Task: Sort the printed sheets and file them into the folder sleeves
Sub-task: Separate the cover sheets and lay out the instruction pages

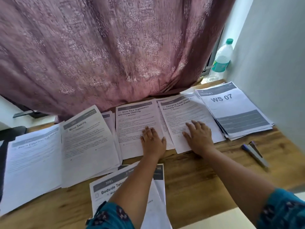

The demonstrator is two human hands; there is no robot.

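White printed sheets (137, 123) in stacks across wooden table (198, 176), our left hand (152, 140) flat at twelve o'clock, right hand (198, 136) lay spread at one.

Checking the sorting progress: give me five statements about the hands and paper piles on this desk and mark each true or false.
1. The left hand rests flat on the Shoe Rack sheet. True.
2. The right hand holds the pen. False: the pen lies on the table, untouched.
3. The WS 07 pile is rightmost. True.
4. The water bottle lies tipped over. False: it stands upright.
5. The Mirror Cleaning pile is left of the Shoe Rack sheet. True.
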